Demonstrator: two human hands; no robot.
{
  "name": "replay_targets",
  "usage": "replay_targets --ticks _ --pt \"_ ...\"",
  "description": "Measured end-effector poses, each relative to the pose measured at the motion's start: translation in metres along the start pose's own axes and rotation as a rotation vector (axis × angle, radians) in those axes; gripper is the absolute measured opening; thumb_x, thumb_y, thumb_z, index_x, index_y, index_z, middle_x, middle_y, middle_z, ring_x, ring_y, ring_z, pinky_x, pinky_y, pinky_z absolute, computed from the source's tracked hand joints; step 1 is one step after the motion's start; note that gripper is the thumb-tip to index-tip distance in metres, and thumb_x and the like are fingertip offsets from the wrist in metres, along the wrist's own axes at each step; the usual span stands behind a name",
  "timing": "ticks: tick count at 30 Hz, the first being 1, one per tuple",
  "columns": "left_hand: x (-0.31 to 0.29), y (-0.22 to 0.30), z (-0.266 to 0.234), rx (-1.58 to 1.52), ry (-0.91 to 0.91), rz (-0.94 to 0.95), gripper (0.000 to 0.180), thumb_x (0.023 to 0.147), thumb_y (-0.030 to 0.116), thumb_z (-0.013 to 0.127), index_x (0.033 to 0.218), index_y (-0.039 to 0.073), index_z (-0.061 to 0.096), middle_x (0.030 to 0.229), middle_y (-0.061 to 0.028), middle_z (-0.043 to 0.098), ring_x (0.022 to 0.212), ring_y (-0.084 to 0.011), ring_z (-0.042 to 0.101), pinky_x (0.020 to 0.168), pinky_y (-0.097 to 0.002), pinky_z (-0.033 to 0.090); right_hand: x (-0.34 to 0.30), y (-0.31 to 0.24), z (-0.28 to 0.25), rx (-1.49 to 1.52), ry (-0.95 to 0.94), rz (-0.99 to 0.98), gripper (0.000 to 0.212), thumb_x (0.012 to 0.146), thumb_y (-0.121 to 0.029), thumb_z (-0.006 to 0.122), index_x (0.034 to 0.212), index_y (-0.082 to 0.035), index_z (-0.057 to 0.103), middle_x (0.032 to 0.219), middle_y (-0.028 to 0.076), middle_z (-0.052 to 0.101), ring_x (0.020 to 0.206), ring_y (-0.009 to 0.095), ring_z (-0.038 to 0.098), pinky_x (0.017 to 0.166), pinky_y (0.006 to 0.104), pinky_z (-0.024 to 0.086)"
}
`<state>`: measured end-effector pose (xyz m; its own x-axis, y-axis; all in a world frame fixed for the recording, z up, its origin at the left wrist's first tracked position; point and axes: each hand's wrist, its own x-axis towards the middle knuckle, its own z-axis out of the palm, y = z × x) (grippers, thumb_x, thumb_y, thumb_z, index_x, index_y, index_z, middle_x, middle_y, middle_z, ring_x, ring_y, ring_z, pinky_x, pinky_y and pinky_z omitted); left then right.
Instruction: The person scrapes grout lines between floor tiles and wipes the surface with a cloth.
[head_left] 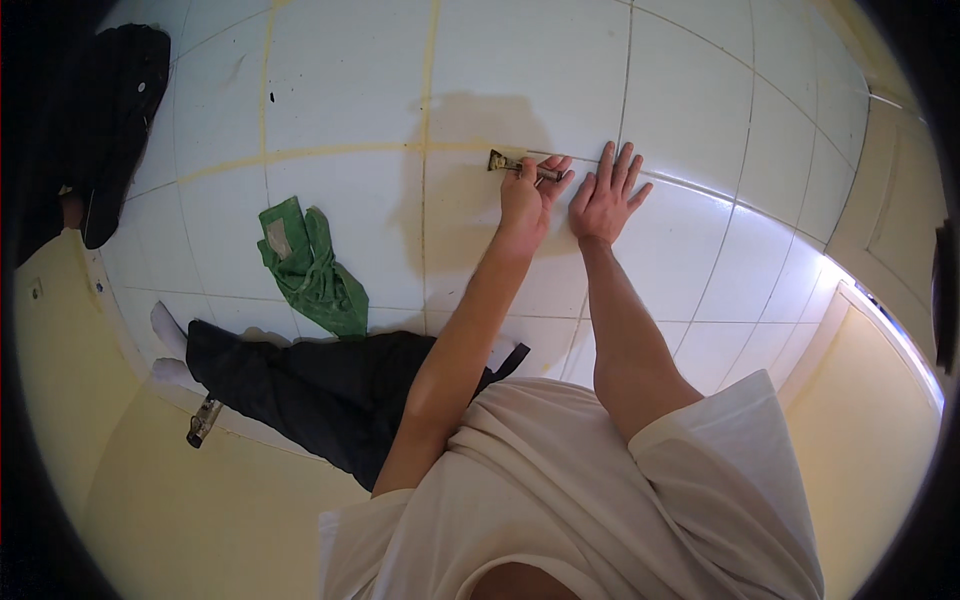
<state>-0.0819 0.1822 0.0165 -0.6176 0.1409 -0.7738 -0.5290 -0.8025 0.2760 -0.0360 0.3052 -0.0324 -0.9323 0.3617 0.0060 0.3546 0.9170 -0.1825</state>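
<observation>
Between the thumb and fingers of my left hand [525, 203] is a small flattened tube [510, 163], dark and gold-coloured, its wide crimped end pointing left. It is over a tile joint, where a yellow line [350, 150] running in from the left gives way to a thin bare joint. Whether the tube's narrow end touches the floor is hidden by my fingers. Just to the right, my right hand [605, 200] lies palm down on the white tiles [690, 90], fingers spread, holding nothing.
A crumpled green cloth [315, 265] lies left of my dark-trousered legs [310, 385]. Behind them, a dark tube-like item [205, 422] is by the wall [150, 500]. Dark clothing [125, 110] shows at far left. A pale door [885, 205] stands at the right.
</observation>
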Motion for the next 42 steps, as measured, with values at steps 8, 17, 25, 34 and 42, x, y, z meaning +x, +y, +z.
replay_targets --ticks 8,17,25,34,42 --pt "-0.002 -0.02 0.008 -0.007 -0.075 -0.088 0.035 0.116 0.021 0.029 0.122 -0.009 0.046 0.116 -0.0187 0.06 0.121 -0.0373 0.064 0.109 -0.0513 0.057 0.001 -0.007 -0.003 0.006 0.02 0.002 0.065 0.101 -0.031 0.042 0.164 -0.019 0.032 0.175 0.009 0.019 0.161 0.035 0.012 0.125 0.0669 0.001" --pt "-0.001 -0.002 0.004 0.012 -0.017 -0.016 0.032 0.115 0.018 0.033 0.133 -0.007 0.041 0.118 -0.019 0.06 0.126 -0.0404 0.061 0.11 -0.0546 0.055 0.0 -0.002 0.0 0.016 0.004 0.002 0.063 0.102 -0.032 0.041 0.164 -0.019 0.034 0.175 0.008 0.019 0.162 0.033 0.011 0.125 0.0679 0.001" --pt "0.0 -0.014 0.01 -0.05 0.023 -0.04 0.035 0.115 0.021 0.031 0.129 -0.009 0.042 0.115 -0.0192 0.061 0.123 -0.0395 0.063 0.11 -0.0548 0.056 -0.001 0.0 0.0 0.031 0.025 0.008 0.063 0.102 -0.031 0.041 0.163 -0.02 0.035 0.175 0.008 0.02 0.162 0.033 0.012 0.125 0.0675 0.001" --pt "0.004 0.0 -0.008 -0.057 -0.097 -0.053 0.029 0.115 0.019 0.032 0.117 -0.006 0.047 0.112 -0.018 0.062 0.123 -0.0374 0.064 0.108 -0.0522 0.057 0.001 -0.003 -0.002 0.036 0.025 -0.006 0.065 0.1 -0.03 0.043 0.164 -0.019 0.033 0.174 0.009 0.021 0.161 0.035 0.012 0.125 0.0674 0.001" --pt "-0.002 0.005 -0.001 0.011 -0.048 -0.066 0.028 0.115 0.018 0.033 0.118 -0.007 0.046 0.112 -0.0182 0.062 0.122 -0.0383 0.064 0.107 -0.0516 0.058 0.0 0.0 0.0 0.036 0.03 -0.015 0.066 0.1 -0.03 0.043 0.164 -0.018 0.033 0.174 0.009 0.021 0.161 0.036 0.012 0.124 0.0682 0.001"
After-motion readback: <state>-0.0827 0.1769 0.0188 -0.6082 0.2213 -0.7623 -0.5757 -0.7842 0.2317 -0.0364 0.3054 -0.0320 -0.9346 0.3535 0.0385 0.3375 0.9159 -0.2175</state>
